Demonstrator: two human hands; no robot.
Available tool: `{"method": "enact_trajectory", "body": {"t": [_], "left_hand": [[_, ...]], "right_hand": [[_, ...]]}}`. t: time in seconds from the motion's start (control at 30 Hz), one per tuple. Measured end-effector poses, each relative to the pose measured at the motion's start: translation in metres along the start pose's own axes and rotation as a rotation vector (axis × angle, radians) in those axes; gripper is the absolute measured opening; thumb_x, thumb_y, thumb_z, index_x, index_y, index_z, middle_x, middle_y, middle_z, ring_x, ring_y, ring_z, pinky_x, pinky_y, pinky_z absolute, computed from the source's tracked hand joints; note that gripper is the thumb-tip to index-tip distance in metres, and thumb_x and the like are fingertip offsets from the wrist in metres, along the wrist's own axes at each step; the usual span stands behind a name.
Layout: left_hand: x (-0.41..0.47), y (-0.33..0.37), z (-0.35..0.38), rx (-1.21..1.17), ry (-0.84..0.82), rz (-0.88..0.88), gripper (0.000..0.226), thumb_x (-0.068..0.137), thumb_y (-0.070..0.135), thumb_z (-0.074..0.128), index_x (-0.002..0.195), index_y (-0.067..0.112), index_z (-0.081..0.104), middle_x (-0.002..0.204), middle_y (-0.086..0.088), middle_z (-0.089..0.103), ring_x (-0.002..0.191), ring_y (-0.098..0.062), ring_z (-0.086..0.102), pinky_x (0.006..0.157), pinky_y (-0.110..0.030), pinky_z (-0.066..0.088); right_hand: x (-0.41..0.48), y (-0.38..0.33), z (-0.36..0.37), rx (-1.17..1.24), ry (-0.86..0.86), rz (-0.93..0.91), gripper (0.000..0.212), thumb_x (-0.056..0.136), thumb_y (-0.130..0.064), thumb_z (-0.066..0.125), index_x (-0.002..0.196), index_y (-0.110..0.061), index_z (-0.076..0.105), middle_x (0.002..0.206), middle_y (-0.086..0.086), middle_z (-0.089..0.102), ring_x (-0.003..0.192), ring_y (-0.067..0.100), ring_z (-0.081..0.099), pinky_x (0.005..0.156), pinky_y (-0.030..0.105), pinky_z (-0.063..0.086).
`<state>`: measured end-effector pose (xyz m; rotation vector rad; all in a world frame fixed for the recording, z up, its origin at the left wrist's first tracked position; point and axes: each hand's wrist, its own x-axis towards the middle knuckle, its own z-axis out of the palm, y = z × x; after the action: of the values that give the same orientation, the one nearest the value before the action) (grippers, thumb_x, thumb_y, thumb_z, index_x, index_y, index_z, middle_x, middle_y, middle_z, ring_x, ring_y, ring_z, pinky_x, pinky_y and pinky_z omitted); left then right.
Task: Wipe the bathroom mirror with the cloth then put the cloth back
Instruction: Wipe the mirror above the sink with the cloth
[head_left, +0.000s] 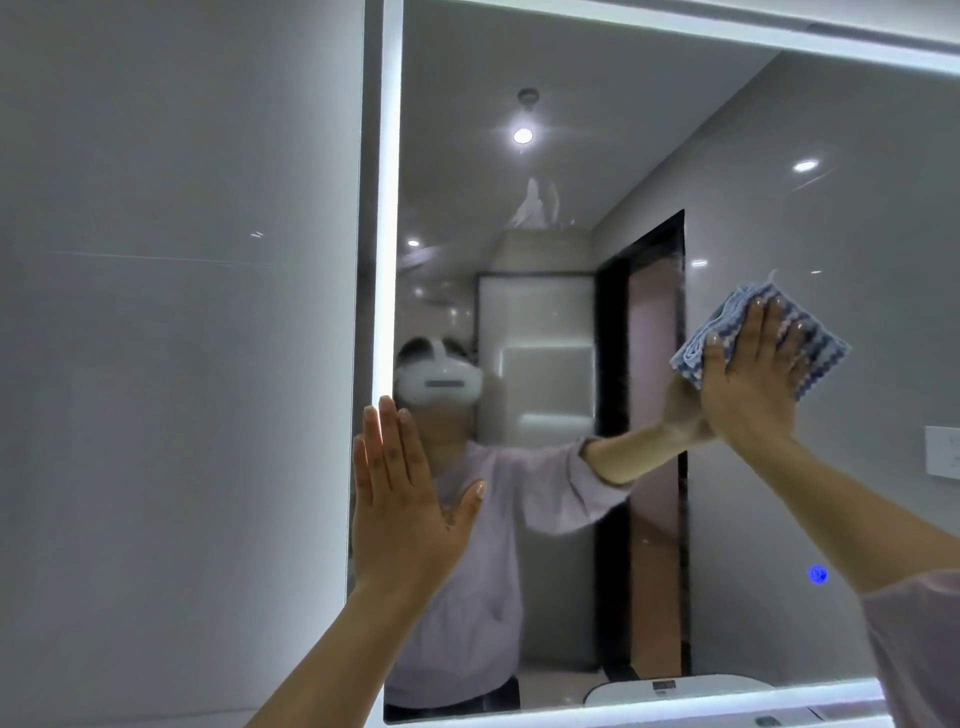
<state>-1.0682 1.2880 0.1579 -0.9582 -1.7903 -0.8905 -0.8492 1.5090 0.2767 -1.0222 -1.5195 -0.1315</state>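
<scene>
Left hand (410, 519) and cloth (825, 349) flat on mirror (571, 208)

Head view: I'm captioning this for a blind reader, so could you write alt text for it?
A person's right hand presses a folded blue-and-white cloth flat against a lit bathroom mirror, while the left hand rests open on the mirror's left edge. The reflection shows a dark doorway.

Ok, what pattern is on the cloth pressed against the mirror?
Blue and white wavy stripes on the folded cloth, clearest in the head view.
</scene>
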Motion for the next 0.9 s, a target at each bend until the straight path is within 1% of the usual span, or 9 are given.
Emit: {"method": "enact_trajectory", "body": {"t": [0.13, 0.3, 0.43, 0.53, 0.6, 0.7, 0.77, 0.83, 0.9], "left_hand": [[0.001, 0.000, 0.002, -0.005, -0.002, -0.009, 0.104, 0.080, 0.077, 0.022, 0.150, 0.004, -0.002, 0.159, -0.014, -0.008, 0.148, -0.030, -0.007, 0.120, -0.038, 0.000], [0.001, 0.000, 0.001, 0.000, -0.002, -0.001, 0.104, 0.080, 0.076, 0.026, 0.150, 0.003, -0.001, 0.159, -0.015, -0.007, 0.148, -0.029, -0.006, 0.120, -0.039, 0.002], [0.001, 0.000, -0.001, 0.011, -0.004, 0.003, 0.105, 0.081, 0.075, 0.032, 0.150, 0.004, -0.003, 0.160, -0.014, -0.008, 0.148, -0.029, -0.008, 0.120, -0.039, 0.002], [0.002, 0.001, -0.001, 0.010, -0.002, -0.001, 0.107, 0.082, 0.075, 0.038, 0.150, 0.004, -0.002, 0.160, -0.014, -0.007, 0.148, -0.029, -0.006, 0.120, -0.039, 0.001], [0.002, 0.001, -0.001, 0.011, 0.003, -0.001, 0.106, 0.081, 0.076, 0.037, 0.151, 0.004, 0.000, 0.160, -0.014, -0.005, 0.148, -0.029, -0.004, 0.120, -0.039, 0.001], [0.002, 0.000, 0.000, 0.020, 0.017, 0.005, 0.105, 0.080, 0.075, 0.032, 0.150, 0.002, 0.005, 0.160, -0.015, 0.000, 0.148, -0.031, 0.001, 0.119, -0.041, 0.006], [0.002, -0.001, 0.001, 0.029, 0.029, 0.013, 0.105, 0.079, 0.075, 0.034, 0.150, 0.001, 0.010, 0.159, -0.017, 0.006, 0.147, -0.031, 0.005, 0.119, -0.041, 0.009], [0.003, -0.002, 0.002, 0.044, 0.030, 0.009, 0.105, 0.079, 0.076, 0.032, 0.150, 0.002, 0.012, 0.159, -0.017, 0.008, 0.147, -0.031, 0.005, 0.119, -0.040, 0.006], [0.003, -0.003, 0.002, 0.064, 0.019, 0.012, 0.105, 0.080, 0.077, 0.031, 0.151, 0.002, 0.009, 0.160, -0.016, 0.004, 0.148, -0.030, 0.001, 0.119, -0.038, 0.001]], "right_hand": [[0.015, -0.028, 0.004, -0.023, -0.010, -0.100, 0.062, 0.104, -0.041, 0.017, 0.154, -0.014, -0.009, 0.162, 0.008, -0.013, 0.148, 0.028, -0.015, 0.120, 0.047, -0.007], [0.024, -0.077, 0.009, -0.002, 0.028, -0.249, 0.064, 0.102, -0.046, 0.017, 0.154, -0.019, -0.008, 0.162, 0.006, -0.010, 0.148, 0.029, -0.013, 0.120, 0.050, -0.008], [0.015, -0.121, 0.006, 0.006, 0.014, -0.465, 0.068, 0.098, -0.053, 0.012, 0.154, -0.019, -0.008, 0.162, 0.006, -0.011, 0.148, 0.029, -0.015, 0.117, 0.045, -0.015], [0.001, -0.159, 0.006, -0.006, -0.003, -0.609, 0.066, 0.100, -0.048, 0.016, 0.154, -0.016, -0.006, 0.162, 0.006, -0.009, 0.148, 0.030, -0.014, 0.119, 0.050, -0.010], [-0.010, -0.185, 0.008, -0.005, 0.006, -0.666, 0.066, 0.100, -0.046, 0.017, 0.154, -0.016, -0.004, 0.162, 0.006, -0.007, 0.148, 0.031, -0.012, 0.119, 0.052, -0.006], [-0.029, -0.219, 0.012, -0.034, 0.002, -0.783, 0.067, 0.100, -0.047, 0.019, 0.154, -0.015, -0.004, 0.162, 0.007, -0.007, 0.148, 0.030, -0.012, 0.119, 0.051, -0.009], [-0.041, -0.233, 0.017, -0.066, -0.002, -0.868, 0.068, 0.100, -0.049, 0.023, 0.155, -0.015, 0.000, 0.163, 0.007, -0.002, 0.149, 0.030, -0.009, 0.118, 0.049, -0.012], [-0.047, -0.237, 0.020, -0.088, -0.007, -0.919, 0.070, 0.099, -0.051, 0.026, 0.155, -0.016, 0.004, 0.163, 0.005, 0.002, 0.149, 0.030, -0.005, 0.117, 0.048, -0.014], [-0.044, -0.236, 0.019, -0.095, -0.012, -0.943, 0.070, 0.098, -0.054, 0.026, 0.155, -0.018, 0.004, 0.163, 0.002, 0.003, 0.149, 0.030, -0.004, 0.118, 0.048, -0.012]]}}
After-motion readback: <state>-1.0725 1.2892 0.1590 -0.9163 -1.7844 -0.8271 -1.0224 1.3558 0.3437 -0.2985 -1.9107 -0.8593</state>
